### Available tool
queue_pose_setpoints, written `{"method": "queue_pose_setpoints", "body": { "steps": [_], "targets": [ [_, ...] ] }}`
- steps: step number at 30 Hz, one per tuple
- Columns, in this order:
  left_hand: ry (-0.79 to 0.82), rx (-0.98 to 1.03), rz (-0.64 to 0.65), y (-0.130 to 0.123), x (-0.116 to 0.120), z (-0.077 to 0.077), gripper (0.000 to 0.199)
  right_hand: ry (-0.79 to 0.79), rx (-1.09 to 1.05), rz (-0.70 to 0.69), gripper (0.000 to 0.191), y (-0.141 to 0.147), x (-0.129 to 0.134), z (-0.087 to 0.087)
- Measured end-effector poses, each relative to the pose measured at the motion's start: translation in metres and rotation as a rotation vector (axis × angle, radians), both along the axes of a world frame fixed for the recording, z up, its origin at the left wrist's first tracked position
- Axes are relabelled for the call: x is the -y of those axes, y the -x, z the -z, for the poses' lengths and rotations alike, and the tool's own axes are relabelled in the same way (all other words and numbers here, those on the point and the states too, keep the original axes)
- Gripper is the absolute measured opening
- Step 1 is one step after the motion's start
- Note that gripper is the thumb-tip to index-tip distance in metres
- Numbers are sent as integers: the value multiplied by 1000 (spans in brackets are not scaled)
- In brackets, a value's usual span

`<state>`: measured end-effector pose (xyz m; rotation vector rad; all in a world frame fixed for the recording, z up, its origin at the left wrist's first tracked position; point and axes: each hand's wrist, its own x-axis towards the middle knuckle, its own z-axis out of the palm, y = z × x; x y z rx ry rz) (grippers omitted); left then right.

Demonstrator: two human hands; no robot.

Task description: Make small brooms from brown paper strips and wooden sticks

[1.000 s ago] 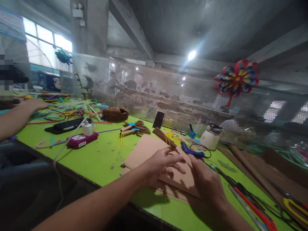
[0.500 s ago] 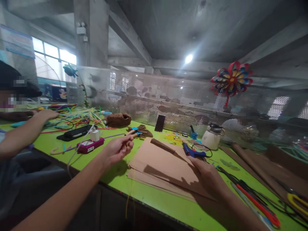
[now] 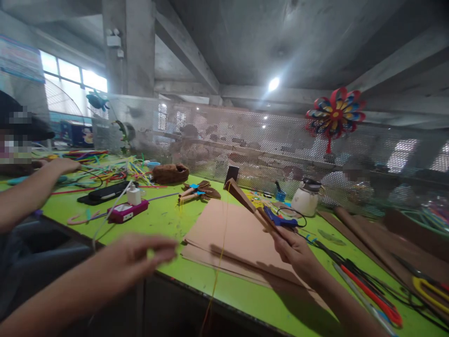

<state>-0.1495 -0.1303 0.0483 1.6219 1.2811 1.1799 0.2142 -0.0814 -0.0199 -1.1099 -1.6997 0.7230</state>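
My right hand (image 3: 289,245) is closed round the lower end of a folded brown paper strip (image 3: 242,195), which points up and to the left. A thin yellow string (image 3: 223,243) hangs from the strip's upper end, over the brown paper sheets (image 3: 210,227) and past the table's front edge. My left hand (image 3: 150,252), blurred by motion, is at the front edge left of the sheets, its fingers apart from the thumb and nothing seen between them. A blue glue gun (image 3: 280,219) lies just beyond my right hand.
A magenta power strip (image 3: 128,211) and black phone (image 3: 107,193) lie left. Brown leaf pieces (image 3: 208,189) are behind the sheets. A white jug (image 3: 304,199) stands back right; red-handled tool (image 3: 375,295) and yellow-handled scissors (image 3: 426,292) lie right. Another person's arm (image 3: 31,196) reaches in.
My left hand has moved down toward me and opened its fingers. The brown strip in my right hand is raised higher, and the yellow string now hangs from its tip.
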Motion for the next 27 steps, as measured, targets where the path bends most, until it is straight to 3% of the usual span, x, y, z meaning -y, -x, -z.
{"method": "queue_pose_setpoints", "body": {
  "steps": [2, 3, 5, 6, 7, 10, 12, 16, 22, 27],
  "targets": [
    [-215, 171, -101, -27, -12, -20, 18, -4, -1, -4, 35, 3, 0, 0],
    [-224, 259, 3, -46, -17, -23, 24, -10, 6, 2, 34, 5, 0, 0],
    [4, 218, 427, -91, -28, -16, 33, -17, 23, 17, 33, 7, 0, 0],
    [111, 159, 559, -114, -35, -7, 33, -12, 27, 24, 33, 7, 0, 1],
    [163, 144, 577, -135, -42, 3, 32, 2, 23, 29, 34, 8, 1, 1],
    [285, 253, 360, -177, -68, 31, 32, 95, -59, 9, 38, 11, 2, -1],
    [244, 424, 418, -188, -83, 39, 30, 172, -167, -38, 40, 14, 4, -3],
    [141, 601, 535, -197, -93, 40, 24, 352, -462, -128, 36, 18, 7, -8],
    [179, 590, 460, -207, -95, 41, 21, 471, -629, -189, 31, 21, 6, -1],
    [210, 601, 523, -205, -103, 48, 22, 560, -754, -314, 26, 29, 4, 8]
  ]
}}
